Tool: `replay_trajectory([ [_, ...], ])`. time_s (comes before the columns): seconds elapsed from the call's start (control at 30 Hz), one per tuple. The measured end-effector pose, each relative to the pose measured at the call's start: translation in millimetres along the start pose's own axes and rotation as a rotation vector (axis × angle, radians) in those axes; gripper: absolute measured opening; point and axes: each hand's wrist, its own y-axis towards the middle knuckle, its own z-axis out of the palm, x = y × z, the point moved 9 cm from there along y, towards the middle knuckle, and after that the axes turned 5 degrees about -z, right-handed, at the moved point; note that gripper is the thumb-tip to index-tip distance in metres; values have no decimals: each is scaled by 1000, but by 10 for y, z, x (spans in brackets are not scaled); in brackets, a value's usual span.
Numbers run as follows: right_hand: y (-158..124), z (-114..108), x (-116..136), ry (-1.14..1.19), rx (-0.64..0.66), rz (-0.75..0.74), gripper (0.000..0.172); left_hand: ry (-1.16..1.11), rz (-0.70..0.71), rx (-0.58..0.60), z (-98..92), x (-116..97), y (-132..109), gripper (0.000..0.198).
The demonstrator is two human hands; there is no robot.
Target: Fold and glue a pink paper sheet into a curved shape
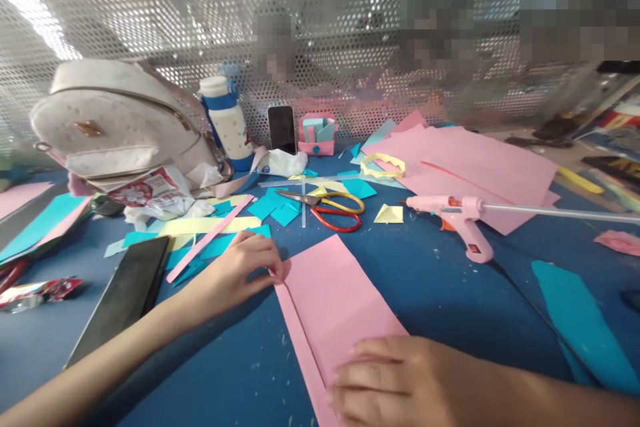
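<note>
A pink sheet of paper (340, 300) lies on the blue table in front of me, with a narrow folded strip along its left edge. My left hand (253, 260) pinches the sheet's far left corner between thumb and fingers. Flat across the near part of the paper rests my right hand (400, 377), its fingers stretched toward the folded edge. Beyond the sheet are scissors (340, 210) with one yellow and one red handle loop. A pink glue gun (460, 213) lies to the right, a clear glue stick in its back end.
Blue and yellow paper scraps (280, 203) and a pink strip (213, 237) spread behind my left hand. A black phone-like slab (125, 287), white backpack (125, 120), bottle (227, 123) and upright phone (283, 128) stand or lie leftward. Large pink sheets (475, 160) lie far right; a cable (540, 313) crosses blue paper (575, 300).
</note>
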Motion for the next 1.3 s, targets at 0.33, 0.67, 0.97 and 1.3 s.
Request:
replay_trajectory([
  [0.33,-42,-222,-76,-314,-144,250,35,-208,-217,165,300,-439,-343,15],
  [0.67,-87,51,-217,-224,-115,345,35,39,-189,62,393,-536,-407,19],
  [0.97,132,123,-833,142,-35,658,14,62,-92,-7,385,-571,-398,20],
  [1.3,300,358,-891,15,-64,581,16,227,-14,-75,365,-651,-372,29],
])
